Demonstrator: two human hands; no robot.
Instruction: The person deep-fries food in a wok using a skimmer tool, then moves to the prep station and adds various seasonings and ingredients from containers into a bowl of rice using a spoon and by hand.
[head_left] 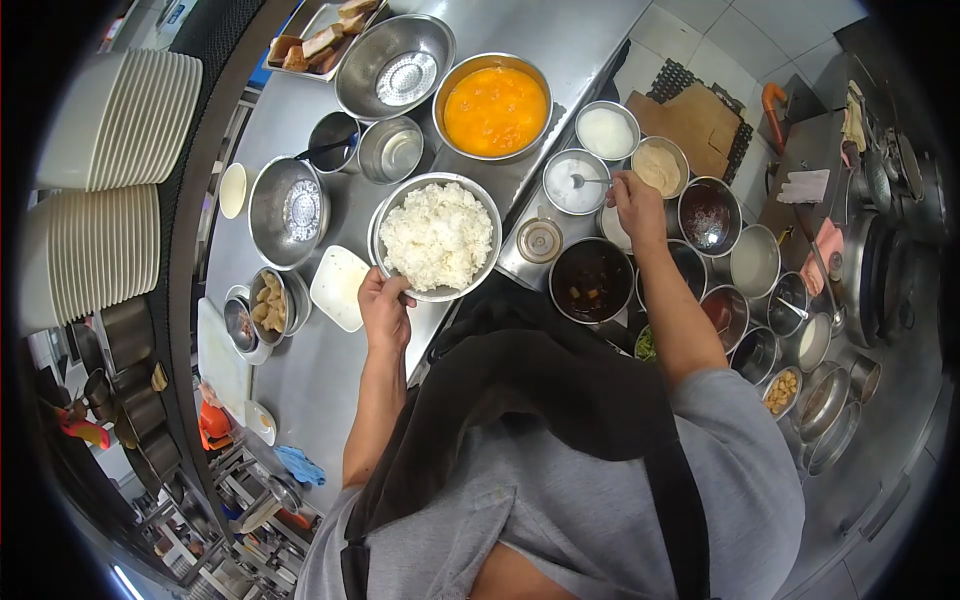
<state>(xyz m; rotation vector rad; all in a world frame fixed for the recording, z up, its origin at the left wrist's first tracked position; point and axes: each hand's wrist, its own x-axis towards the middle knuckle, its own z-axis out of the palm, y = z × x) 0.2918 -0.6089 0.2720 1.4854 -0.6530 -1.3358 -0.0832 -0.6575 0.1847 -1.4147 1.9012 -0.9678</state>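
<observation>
My left hand (384, 305) grips the near rim of a steel bowl (494, 250) heaped with cooked white rice (435, 235). The bowl is by the edge of the steel counter. Over on the right, my right hand (638, 205) is closed on the handle of a small spoon (591, 181). Its tip rests in a steel bowl of white powder (575, 198). Beneath that hand, another pale-filled container is partly hidden. Close by are a second bowl of white granules (607, 130), a bowl of tan powder (659, 167) and a glass jar (540, 240).
Beaten egg (496, 110) fills a large bowl beyond the rice. Steel bowls (290, 212) and a white square dish (340, 288) stand left. Several sauce pots, including a dark one (592, 280), crowd the right. Stacked plates (120, 120) line the left shelf.
</observation>
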